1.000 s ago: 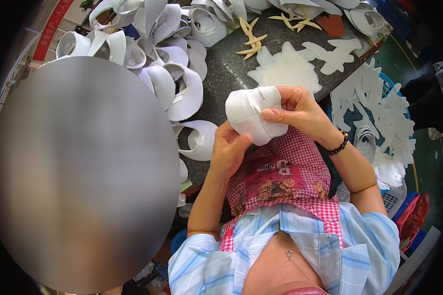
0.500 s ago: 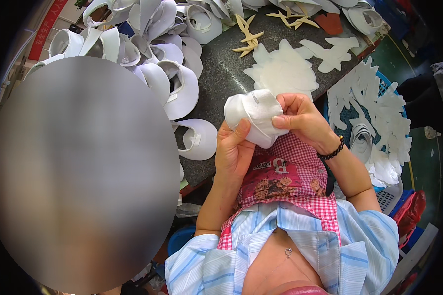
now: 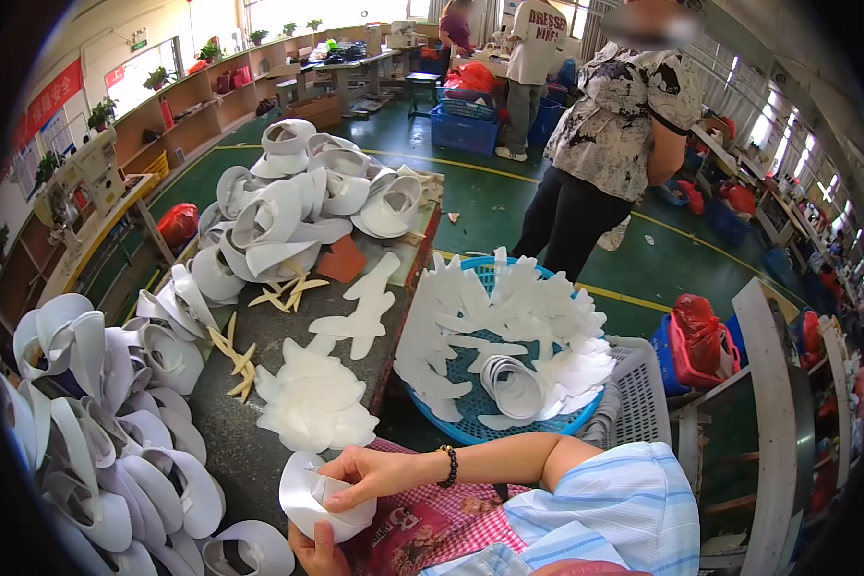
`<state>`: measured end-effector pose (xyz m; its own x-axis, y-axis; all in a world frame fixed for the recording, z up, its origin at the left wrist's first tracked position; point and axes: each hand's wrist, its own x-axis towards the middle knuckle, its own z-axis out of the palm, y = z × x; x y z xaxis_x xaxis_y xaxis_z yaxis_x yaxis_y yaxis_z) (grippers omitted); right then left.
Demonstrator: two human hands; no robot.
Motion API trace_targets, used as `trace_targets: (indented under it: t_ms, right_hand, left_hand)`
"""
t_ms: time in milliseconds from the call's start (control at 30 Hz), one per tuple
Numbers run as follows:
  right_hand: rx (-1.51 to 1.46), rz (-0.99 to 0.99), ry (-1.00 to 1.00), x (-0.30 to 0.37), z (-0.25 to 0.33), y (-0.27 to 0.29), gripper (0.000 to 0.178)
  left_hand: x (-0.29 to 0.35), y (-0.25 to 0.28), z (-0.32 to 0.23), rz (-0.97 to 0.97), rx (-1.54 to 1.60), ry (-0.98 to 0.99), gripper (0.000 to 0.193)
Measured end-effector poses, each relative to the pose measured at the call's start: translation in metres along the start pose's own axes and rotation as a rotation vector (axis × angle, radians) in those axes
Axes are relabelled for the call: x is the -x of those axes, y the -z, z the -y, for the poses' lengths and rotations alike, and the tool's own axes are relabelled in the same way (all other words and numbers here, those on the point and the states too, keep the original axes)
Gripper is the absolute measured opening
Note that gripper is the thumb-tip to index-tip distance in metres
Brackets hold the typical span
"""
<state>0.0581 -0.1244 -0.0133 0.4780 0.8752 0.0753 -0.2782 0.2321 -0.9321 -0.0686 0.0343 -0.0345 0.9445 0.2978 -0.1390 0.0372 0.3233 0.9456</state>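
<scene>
White, fabric-like, cup-shaped pc w/ a curved rim (image 3: 303,497) is btw both hands, nr the near R corner of a dark speckled worktable (image 3: 223,432); can't tell if it's over the top or just off the edge. R hand (image 3: 370,477) grips it from the R, thumb flat on the outer face, fingers bent at the upper side. L hand (image 3: 319,552) is under it, thumb up against the lower side, other fingers mostly hidden. Both hands closed on the pc.

Just beyond, nr the table's R edge: a stack of flat, translucent-white pcs w/ pointed lobes (image 3: 317,398). Past that, flat white branched cutouts (image 3: 360,315), same edge; to their L, cream curved strips (image 3: 242,361) in 2 clusters. Further on, a flat orange-red pc (image 3: 344,259). White visor-shaped pcs (image 3: 274,219) heap along the L edge & far end.

Off the R edge, a round blue plastic mesh basket (image 3: 466,429) holds jagged white cutouts (image 3: 574,374) & coiled white strips (image 3: 514,387). Beside it, a grey slotted plastic crate (image 3: 643,379).
</scene>
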Motion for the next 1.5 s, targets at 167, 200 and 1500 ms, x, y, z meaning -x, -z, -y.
trace_targets:
  t_ms: [167,200,1500]
  right_hand:
    - [0.028,-0.107,-0.042,-0.007,0.008,0.003,0.026]
    - [-0.002,-0.141,0.044,-0.011,0.007,0.001,0.024]
    - [1.572,-0.167,0.14,-0.211,-0.003,0.135,0.018]
  left_hand:
    - [0.007,-0.02,-0.025,0.039,-0.163,-0.125,0.039]
    - [0.006,-0.018,-0.022,0.027,-0.169,-0.144,0.038]
    - [-0.068,0.011,-0.065,0.334,-1.313,-0.402,0.061]
